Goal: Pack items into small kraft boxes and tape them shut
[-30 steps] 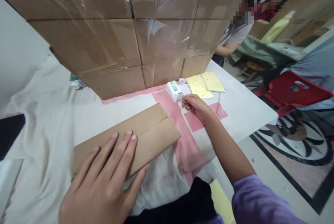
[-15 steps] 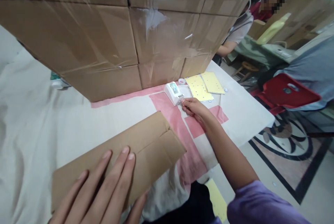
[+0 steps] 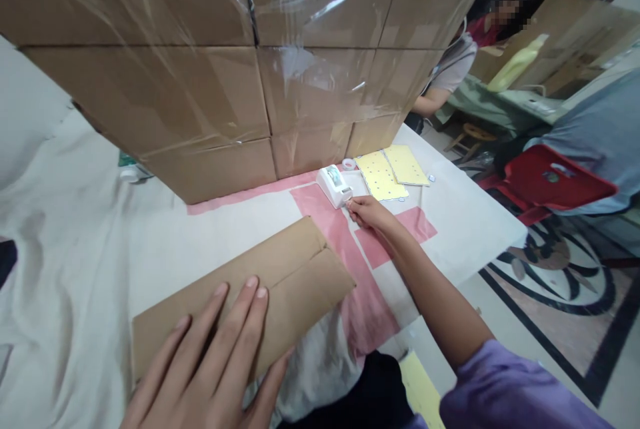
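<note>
My left hand (image 3: 215, 349) lies with its fingers stretched out over a flat brown cardboard box (image 3: 285, 276), its thumb by the near edge. The box rests at a slant on the cloth-covered table. Farther off, my right hand (image 3: 367, 212) has its fingers pinched together right at the front end of a small white tape dispenser (image 3: 333, 187). What the fingertips hold, if anything, is too small to make out. Just behind the dispenser sits a small clear roll of tape (image 3: 349, 164). Two yellow dotted sheets (image 3: 385, 174) lie to its right.
A tall stack of brown boxes (image 3: 200, 89) in clear wrap stands at the back of the table (image 3: 470, 216). On the right are a red plastic chair (image 3: 555, 179), a seated person in grey-blue and a low wooden stool (image 3: 470, 139). Other people sit beyond.
The view has shifted slightly, so the stack appears lower. My left hand stays on the box, and my right hand keeps its pinch at the dispenser's front.
</note>
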Demonstrator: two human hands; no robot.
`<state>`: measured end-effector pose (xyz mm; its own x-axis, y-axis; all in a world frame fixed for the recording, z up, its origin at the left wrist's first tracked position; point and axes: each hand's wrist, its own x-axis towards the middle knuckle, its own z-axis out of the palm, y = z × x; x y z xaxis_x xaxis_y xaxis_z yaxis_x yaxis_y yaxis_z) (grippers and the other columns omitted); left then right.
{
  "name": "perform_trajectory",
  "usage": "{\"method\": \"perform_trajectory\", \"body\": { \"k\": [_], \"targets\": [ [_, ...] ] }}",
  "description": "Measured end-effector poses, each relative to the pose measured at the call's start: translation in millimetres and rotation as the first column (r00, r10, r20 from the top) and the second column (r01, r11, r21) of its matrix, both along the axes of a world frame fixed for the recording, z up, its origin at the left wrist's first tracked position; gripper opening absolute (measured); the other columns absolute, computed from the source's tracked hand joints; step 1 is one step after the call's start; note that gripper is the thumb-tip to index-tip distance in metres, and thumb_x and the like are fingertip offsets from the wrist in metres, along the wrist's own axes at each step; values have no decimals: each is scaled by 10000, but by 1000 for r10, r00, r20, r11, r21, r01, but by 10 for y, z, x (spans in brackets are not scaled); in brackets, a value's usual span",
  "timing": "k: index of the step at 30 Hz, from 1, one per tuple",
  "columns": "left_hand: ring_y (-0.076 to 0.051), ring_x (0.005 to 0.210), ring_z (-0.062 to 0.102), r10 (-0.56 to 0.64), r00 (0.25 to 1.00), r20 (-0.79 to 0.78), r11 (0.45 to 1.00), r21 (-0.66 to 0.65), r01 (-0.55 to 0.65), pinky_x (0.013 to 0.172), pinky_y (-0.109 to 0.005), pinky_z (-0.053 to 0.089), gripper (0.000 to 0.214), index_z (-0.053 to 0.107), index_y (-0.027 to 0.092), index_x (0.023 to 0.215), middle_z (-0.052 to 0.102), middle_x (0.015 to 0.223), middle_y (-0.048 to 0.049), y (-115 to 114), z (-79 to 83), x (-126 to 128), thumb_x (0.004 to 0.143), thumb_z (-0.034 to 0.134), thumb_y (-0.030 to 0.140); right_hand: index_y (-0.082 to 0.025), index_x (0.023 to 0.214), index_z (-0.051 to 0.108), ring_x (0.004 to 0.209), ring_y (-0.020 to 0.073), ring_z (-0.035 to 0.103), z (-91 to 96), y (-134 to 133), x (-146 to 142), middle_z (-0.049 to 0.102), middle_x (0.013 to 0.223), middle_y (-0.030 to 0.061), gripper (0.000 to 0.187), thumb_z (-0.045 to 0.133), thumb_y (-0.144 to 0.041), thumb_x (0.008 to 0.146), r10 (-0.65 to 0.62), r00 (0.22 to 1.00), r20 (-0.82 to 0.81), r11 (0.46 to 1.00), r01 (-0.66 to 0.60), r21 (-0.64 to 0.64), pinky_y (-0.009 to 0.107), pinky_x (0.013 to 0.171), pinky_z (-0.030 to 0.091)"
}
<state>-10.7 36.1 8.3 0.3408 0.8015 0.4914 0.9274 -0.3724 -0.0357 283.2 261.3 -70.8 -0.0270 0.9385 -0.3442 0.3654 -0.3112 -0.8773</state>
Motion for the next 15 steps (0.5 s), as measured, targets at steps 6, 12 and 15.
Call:
{"method": "perform_trajectory", "body": {
  "k": [6,12,15],
  "targets": [
    [-350,1349,517,-42,995,-87,999,18,44,1061,-487,391,703,387,133,1536,538,1500,-85,-16,-29,-80,927,547,446,-180,613,476,350,36,265,47,-67,49,437,466,-59,326,613,-303,881,37,984,-177,999,-41,-18,200,378,161],
    [-347,1325,532,-14,999,-35,998,53,16,1047,-492,384,651,437,109,1498,564,1475,-91,16,-20,25,940,530,432,-176,644,481,387,38,277,198,-240,99,410,472,-66,310,593,-321,895,124,955,-271,992,-111,62,186,415,187],
    [-336,1294,553,25,1000,-9,997,76,-24,1016,-483,388,614,482,123,1461,607,1434,-78,39,-3,130,941,532,446,-168,666,511,374,28,260,417,-392,51,420,483,-68,313,611,-358,894,181,930,-319,983,-159,94,190,416,182]
  ]
}}
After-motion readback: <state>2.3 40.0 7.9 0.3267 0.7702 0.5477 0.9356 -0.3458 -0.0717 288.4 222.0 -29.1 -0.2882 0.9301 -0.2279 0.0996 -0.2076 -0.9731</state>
